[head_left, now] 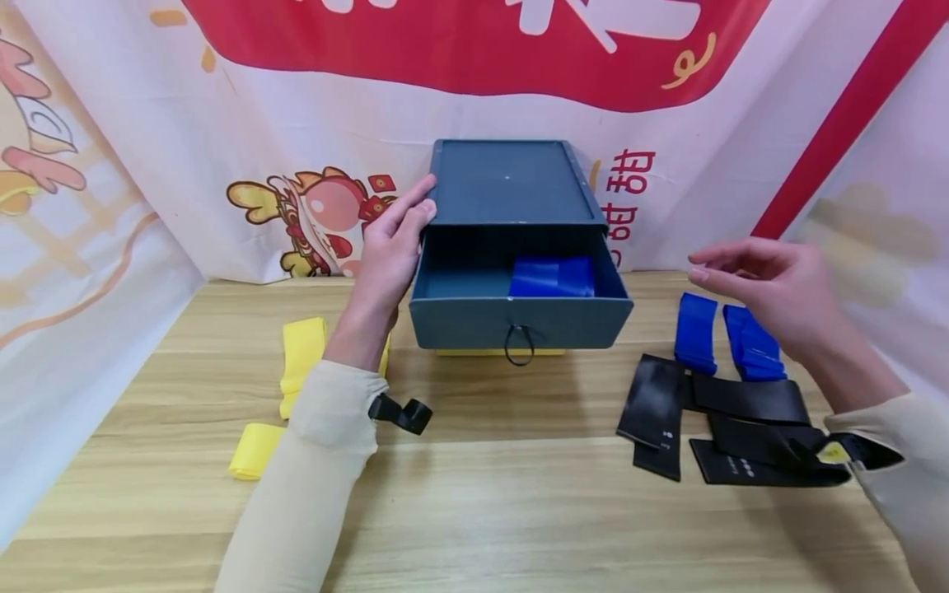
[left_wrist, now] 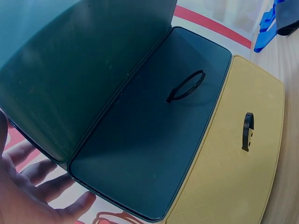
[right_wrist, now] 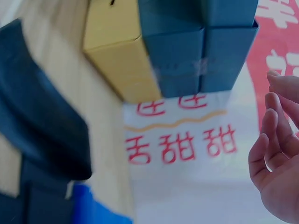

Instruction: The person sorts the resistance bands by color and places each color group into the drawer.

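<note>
A small stacked drawer cabinet (head_left: 511, 181) stands against the back cloth, its dark blue-grey top drawer (head_left: 482, 325) pulled out toward me. Inside that drawer lies a folded blue band (head_left: 552, 277). My left hand (head_left: 393, 255) rests against the cabinet's left side, with fingers extended along it. In the left wrist view, the middle drawer (left_wrist: 154, 126) and the yellow bottom drawer (left_wrist: 233, 140) are closed, each with a black loop handle. My right hand (head_left: 778, 288) hovers at the right with loosely curled fingers and nothing in them, near two folded blue bands (head_left: 695, 333).
Several flat black bands (head_left: 749, 399) with small white print lie on the wooden table (head_left: 489, 511) at the right. Folded yellow bands (head_left: 302, 358) lie at the left, partly behind my left forearm. Printed cloth (head_left: 371, 115) walls the back and sides.
</note>
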A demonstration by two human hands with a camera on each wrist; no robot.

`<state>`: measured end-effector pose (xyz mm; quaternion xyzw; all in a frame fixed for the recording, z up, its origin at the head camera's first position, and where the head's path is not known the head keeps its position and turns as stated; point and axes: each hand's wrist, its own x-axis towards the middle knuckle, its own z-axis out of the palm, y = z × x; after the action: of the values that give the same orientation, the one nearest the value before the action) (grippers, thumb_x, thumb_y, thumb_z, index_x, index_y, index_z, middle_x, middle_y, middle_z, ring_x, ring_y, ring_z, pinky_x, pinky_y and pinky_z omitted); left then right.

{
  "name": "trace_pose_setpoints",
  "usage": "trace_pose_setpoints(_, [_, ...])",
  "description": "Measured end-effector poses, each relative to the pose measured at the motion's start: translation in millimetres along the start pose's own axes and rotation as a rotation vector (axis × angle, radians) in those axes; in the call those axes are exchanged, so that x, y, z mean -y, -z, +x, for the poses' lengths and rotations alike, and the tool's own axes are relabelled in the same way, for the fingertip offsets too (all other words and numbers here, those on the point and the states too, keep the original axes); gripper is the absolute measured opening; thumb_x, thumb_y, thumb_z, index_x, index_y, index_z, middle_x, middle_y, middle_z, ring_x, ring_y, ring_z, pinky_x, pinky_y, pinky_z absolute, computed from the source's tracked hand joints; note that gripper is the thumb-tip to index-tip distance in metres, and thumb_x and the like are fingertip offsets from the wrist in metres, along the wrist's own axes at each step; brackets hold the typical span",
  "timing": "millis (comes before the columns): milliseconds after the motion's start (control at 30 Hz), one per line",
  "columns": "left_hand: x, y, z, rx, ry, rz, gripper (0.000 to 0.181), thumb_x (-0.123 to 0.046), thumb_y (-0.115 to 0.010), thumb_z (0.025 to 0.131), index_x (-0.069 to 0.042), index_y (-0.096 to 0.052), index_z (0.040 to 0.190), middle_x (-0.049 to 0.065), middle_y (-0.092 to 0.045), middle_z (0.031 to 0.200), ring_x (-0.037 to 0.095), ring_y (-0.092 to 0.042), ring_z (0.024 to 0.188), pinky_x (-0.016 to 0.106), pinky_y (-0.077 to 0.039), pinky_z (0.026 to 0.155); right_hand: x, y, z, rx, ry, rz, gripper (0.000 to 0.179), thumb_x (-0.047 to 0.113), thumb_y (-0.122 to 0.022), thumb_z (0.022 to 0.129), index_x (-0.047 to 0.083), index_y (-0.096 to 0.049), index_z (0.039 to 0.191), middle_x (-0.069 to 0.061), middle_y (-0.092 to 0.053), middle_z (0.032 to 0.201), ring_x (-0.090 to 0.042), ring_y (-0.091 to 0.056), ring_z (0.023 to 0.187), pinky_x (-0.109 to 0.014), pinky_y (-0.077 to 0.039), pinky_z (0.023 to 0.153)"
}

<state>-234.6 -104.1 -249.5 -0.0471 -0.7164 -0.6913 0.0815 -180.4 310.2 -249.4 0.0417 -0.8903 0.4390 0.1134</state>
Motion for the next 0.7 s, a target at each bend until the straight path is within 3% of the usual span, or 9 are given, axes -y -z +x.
trace_pose_setpoints(167, [0.5,-0.3,-0.1,0.001,-0.005,0.002,0.043,-0.044,-0.058,0.108,-0.041,-0.059,0.151,-0.018,-0.049,0.163,0.010,-0.043,0.152,0.045,-0.038,0.127,-29.2,1.1,-5.8,0.017,-0.043,-0.070,0.045,0.043,-0.076,0.097,0.014,-0.073,0.132,0.029,-0.071,0.109,-0.006,-0.063,0.103,-0.014,-0.054,0.077])
trace_pose_setpoints(467, [2.1,0.4,-0.4,-0.003,-0.010,0.005,0.042,-0.044,-0.058,0.108,-0.041,-0.059,0.150,-0.018,-0.050,0.163,0.010,-0.043,0.152,0.045,-0.039,0.126,-78.2,-5.0,-8.7,0.142,-0.157,-0.136,0.053,0.049,-0.074,0.098,0.013,-0.071,0.136,0.034,-0.067,0.107,0.004,-0.063,0.099,-0.015,-0.053,0.081])
trace_pose_setpoints(567, [2.0,0.7,0.2,-0.002,-0.011,0.007,0.042,-0.044,-0.058,0.108,-0.041,-0.060,0.150,-0.017,-0.051,0.162,0.009,-0.044,0.151,0.044,-0.039,0.126,-93.0,-7.5,-9.1,0.187,-0.181,-0.173,0.051,0.048,-0.072,0.099,0.012,-0.071,0.136,0.017,-0.072,0.115,0.000,-0.064,0.097,-0.021,-0.055,0.081])
trace_pose_setpoints(700, [1.3,0.3,0.4,-0.003,-0.009,0.017,0.042,-0.044,-0.057,0.108,-0.042,-0.059,0.150,-0.017,-0.051,0.161,0.009,-0.045,0.150,0.045,-0.039,0.125,-111.2,-10.2,-10.6,0.254,-0.207,-0.199,0.051,0.045,-0.071,0.101,0.011,-0.069,0.139,-0.013,-0.071,0.130,-0.013,-0.067,0.094,-0.029,-0.057,0.077])
